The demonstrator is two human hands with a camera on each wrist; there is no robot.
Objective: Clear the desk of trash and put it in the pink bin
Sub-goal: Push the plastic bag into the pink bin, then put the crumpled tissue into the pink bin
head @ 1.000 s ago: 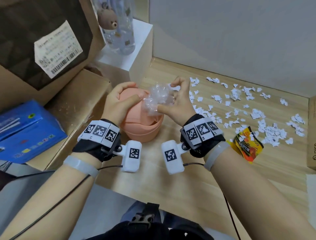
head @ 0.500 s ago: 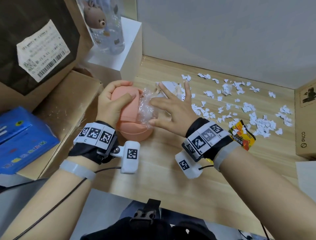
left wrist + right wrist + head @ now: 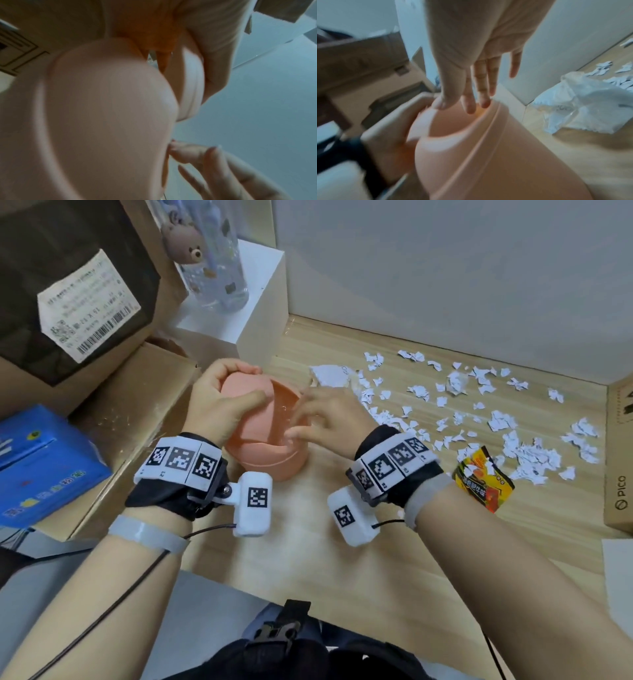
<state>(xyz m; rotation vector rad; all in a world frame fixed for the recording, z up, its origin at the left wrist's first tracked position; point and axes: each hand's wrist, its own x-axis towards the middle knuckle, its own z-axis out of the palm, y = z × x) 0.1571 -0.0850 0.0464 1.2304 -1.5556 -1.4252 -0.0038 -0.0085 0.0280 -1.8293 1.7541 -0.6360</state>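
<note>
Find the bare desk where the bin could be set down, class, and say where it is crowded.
Bare wood lies on the desk between the pink bin, the snack wrapper and the near edge. Paper scraps crowd the right.

pink bin (image 3: 274,453), white paper scraps (image 3: 534,457)

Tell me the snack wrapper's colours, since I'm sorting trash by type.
The snack wrapper is yellow, orange and black with printed characters, clearest in the head view.

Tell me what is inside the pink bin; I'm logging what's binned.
Clear crinkled plastic shows in the pink bin opening, under the right hand fingers. Anything deeper is hidden by lid and hands.
</note>
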